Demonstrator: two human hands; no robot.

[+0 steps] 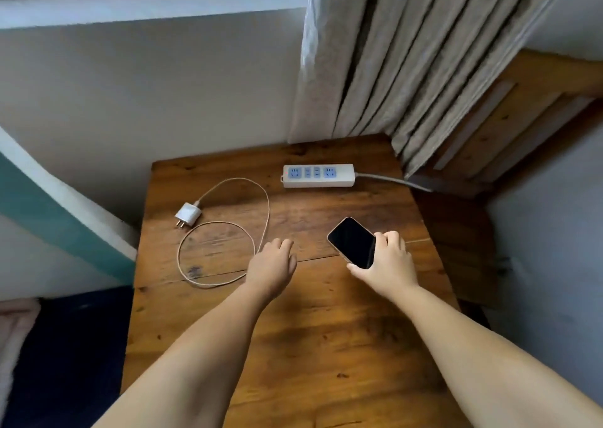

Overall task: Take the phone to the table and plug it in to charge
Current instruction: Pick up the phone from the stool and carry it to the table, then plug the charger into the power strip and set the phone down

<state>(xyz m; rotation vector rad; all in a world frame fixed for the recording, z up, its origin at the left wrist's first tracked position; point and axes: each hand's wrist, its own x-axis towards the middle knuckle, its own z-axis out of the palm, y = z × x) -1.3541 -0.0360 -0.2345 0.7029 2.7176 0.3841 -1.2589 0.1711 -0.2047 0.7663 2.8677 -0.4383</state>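
A dark-screened phone with a pale gold edge is gripped at its near end by my right hand, low over the wooden table. My left hand hovers over the table's middle with loosely curled fingers and holds nothing; its fingertips are close to the near loop of a white charging cable. The cable coils on the table's left part and ends in a white plug adapter. A white power strip with blue sockets lies at the table's far edge.
The power strip's grey cord runs right toward beige curtains. A white wall stands behind the table. A wooden headboard is at the right, and dark bedding lies at the lower left.
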